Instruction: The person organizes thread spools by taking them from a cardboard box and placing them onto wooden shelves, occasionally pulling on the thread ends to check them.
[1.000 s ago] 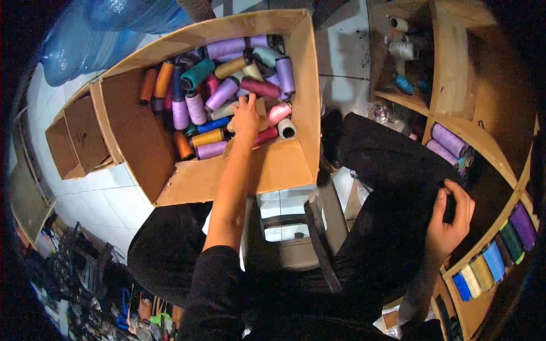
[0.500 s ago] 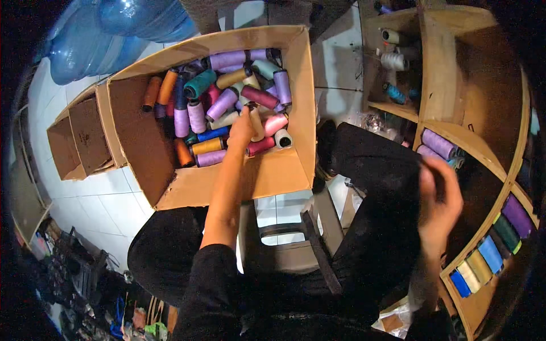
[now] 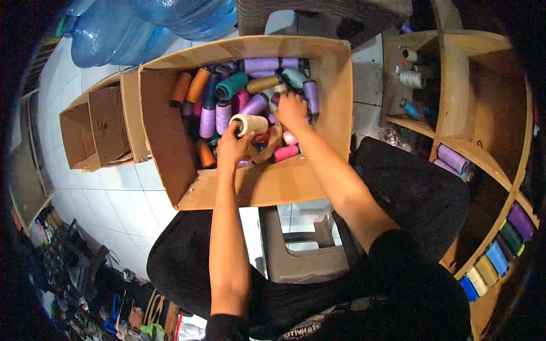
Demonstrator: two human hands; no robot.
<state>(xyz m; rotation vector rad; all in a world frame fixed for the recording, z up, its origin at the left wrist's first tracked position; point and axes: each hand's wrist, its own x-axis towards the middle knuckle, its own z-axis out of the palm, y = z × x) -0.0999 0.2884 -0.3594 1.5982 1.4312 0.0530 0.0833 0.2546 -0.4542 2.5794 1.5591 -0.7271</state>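
A cream thread spool is gripped by my left hand, its open core end turned to the left. It is raised over the other spools in the cardboard box. My right hand reaches in from the right with bent fingers pointing down among the spools. What those fingers close on is hidden behind the hand. Around the hands lie a teal spool, a tan spool, a light purple spool and a pink spool.
A wooden shelf with more spools stands at the right. Smaller cardboard boxes stand left of the big one, and clear blue water jugs lie behind. A grey-brown plastic stool is between my legs.
My right hand has come from beside my knee into the box. My left hand now has the cream spool lifted and has shifted left within the box. The view has shifted slightly.
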